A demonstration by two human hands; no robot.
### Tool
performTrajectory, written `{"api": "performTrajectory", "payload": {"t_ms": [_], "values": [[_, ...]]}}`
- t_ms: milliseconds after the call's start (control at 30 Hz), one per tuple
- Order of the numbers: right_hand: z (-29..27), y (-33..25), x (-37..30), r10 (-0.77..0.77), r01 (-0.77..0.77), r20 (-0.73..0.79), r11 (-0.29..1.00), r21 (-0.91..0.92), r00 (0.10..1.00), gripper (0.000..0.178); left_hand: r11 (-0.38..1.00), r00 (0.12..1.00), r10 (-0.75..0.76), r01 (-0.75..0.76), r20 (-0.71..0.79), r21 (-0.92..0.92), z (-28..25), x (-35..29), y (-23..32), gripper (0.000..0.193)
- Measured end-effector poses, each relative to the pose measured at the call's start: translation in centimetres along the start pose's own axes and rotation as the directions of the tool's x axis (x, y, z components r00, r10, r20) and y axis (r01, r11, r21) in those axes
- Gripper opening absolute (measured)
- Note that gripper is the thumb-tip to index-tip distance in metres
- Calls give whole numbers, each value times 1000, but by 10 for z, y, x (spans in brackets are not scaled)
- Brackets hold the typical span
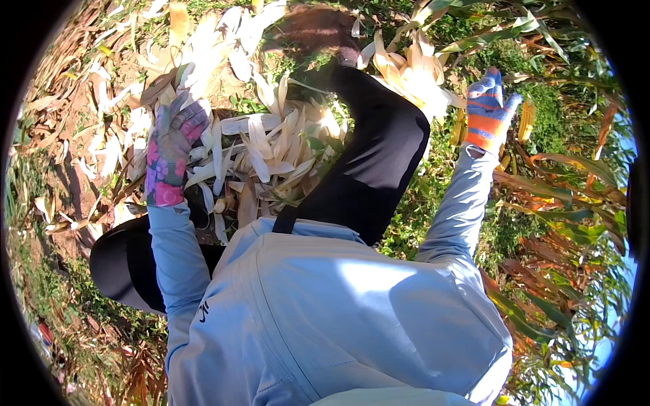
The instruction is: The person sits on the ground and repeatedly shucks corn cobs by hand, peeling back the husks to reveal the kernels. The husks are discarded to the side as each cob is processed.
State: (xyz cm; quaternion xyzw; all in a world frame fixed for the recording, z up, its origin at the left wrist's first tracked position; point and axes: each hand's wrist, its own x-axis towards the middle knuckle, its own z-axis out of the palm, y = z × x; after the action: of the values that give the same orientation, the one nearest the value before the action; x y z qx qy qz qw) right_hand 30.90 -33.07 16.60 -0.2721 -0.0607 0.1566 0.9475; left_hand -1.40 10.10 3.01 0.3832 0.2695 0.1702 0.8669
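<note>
My left hand [175, 142], in a pink and grey flowered glove, is low over the husk litter on the left. Its fingers curl round pale dry corn husks [198, 76] that stick out beyond them; the fingertips are slightly blurred. On the right, my right hand [489, 114] wears an orange and blue striped glove. Its thumb and fingers are spread, with nothing between them. A yellow corn cob [526, 122] is just right of this hand, and another cob [458, 127] shows to its left, by the wrist.
Loose husks [261, 152] lie heaped between my legs. My bent leg in black trousers [372, 152] crosses the middle. More pale husks [413, 68] lie beyond the knee. Corn plants with drying leaves [555, 183] line the right side, and dry stalks [68, 88] cover the left ground.
</note>
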Motion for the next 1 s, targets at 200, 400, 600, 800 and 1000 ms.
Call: {"api": "performTrajectory", "payload": {"t_ms": [200, 400, 600, 800, 1000], "values": [[72, 151, 5, 467, -328, 135, 771, -546, 874, 36, 951, 957, 287, -290, 43, 102, 22, -37, 86, 54], [92, 314, 16, 808, -188, 298, 442, -877, 509, 32, 681, 920, 381, -349, 96, 644, -1, -54, 159, 44], [21, 437, -14, 957, 569, -14, -184, -801, 290, 35, 293, 939, 286, -276, 192, 915, -24, -45, 154, 40], [-15, 548, -61, 979, 847, 109, -93, -524, 175, 51, 162, 940, 314, -192, 134, 968, -29, -46, 153, 40], [-24, 595, -82, 992, 887, -87, 38, -461, -88, 49, 157, 939, 340, -108, 49, 982, -39, -47, 154, 40]]}}
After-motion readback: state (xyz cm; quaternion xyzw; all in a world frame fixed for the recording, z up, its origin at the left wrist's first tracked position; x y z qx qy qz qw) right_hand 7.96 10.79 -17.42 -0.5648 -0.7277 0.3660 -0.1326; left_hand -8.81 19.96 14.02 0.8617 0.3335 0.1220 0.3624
